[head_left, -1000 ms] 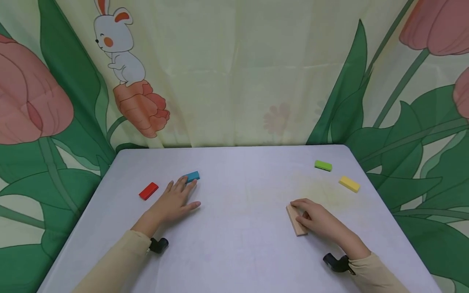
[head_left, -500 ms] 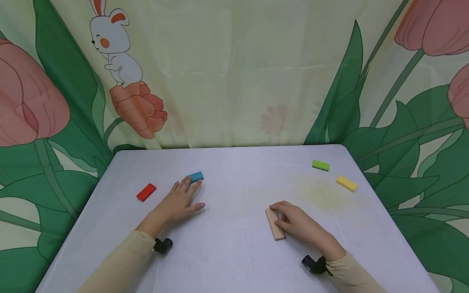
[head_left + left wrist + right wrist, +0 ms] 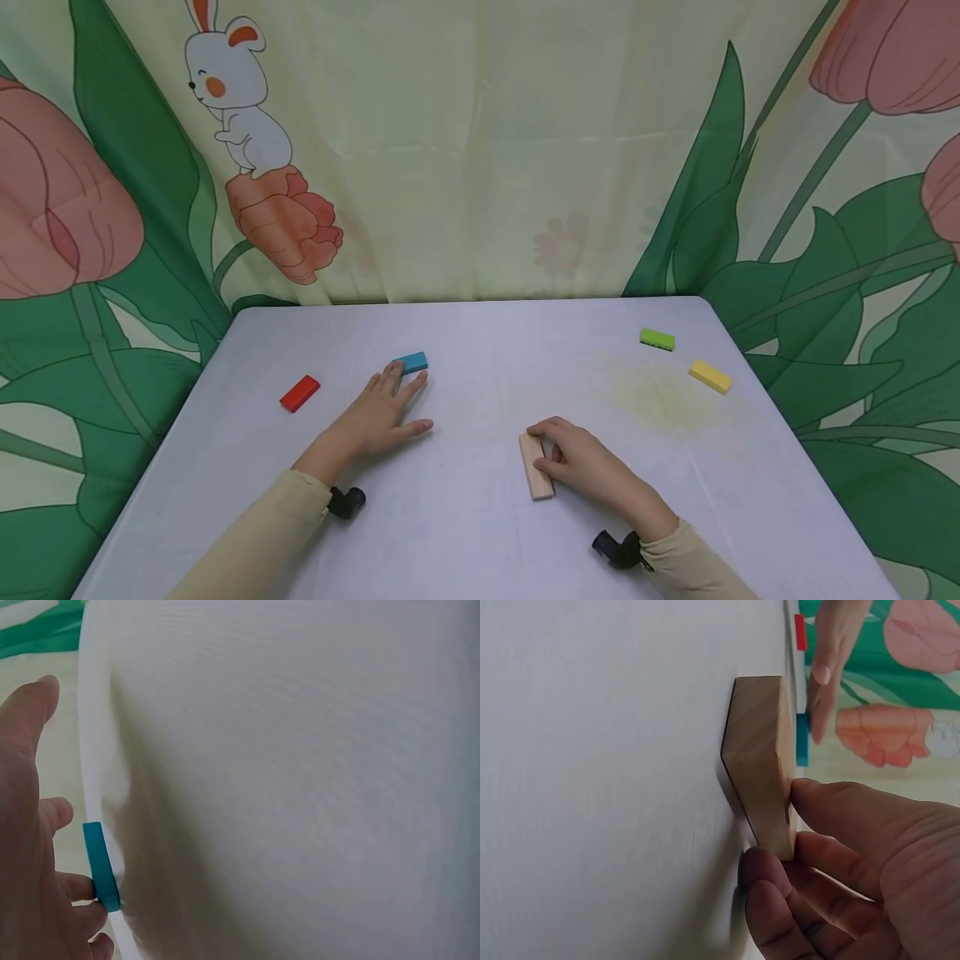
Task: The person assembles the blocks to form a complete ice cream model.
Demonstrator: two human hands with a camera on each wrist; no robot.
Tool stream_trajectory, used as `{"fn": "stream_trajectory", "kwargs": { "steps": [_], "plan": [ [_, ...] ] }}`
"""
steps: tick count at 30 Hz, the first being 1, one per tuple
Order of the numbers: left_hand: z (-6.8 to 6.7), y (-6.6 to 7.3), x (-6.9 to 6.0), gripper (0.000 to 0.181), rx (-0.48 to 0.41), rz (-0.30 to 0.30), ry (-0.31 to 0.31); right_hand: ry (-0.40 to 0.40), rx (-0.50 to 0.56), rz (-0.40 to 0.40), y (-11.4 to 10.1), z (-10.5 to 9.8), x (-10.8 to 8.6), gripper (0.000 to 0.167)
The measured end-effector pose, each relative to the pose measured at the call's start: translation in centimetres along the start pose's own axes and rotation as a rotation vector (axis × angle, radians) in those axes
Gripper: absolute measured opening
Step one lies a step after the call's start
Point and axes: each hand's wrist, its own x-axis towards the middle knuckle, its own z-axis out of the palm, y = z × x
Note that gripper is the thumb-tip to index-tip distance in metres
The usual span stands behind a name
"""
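Observation:
My left hand (image 3: 372, 418) is stretched out over the table's left half, palm down with fairly straight fingers. Its fingertips touch the near side of a small blue block (image 3: 415, 362); in the left wrist view the blue block (image 3: 101, 866) lies at the fingertips. To the right, my right hand (image 3: 596, 467) pinches a plain wooden block (image 3: 535, 477) that lies flat on the table. The right wrist view shows the thumb against the wooden block (image 3: 754, 727), with the other fingers at its far end.
A red block (image 3: 300, 393) lies left of my left hand. Towards the back right are a green block (image 3: 657, 339) and a yellow block (image 3: 709, 377). The white table (image 3: 465, 533) ends at a printed curtain (image 3: 480, 167) behind it.
My right hand has slid the wooden block leftward across the table. My left hand and the blue block have shifted a little to the right.

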Motion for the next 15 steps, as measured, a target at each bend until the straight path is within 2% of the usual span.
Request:
{"fn": "stream_trajectory", "kwargs": {
  "steps": [4,15],
  "plan": [
    [0.1,0.6,0.4,0.089,0.002,0.019,0.004,0.01,0.009,-0.003,-0.4,0.5,0.1,0.041],
    [0.5,2.3,1.4,0.09,0.004,0.039,-0.042,0.037,-0.011,-0.009,-1.1,1.4,0.3,0.039]
  ]
}}
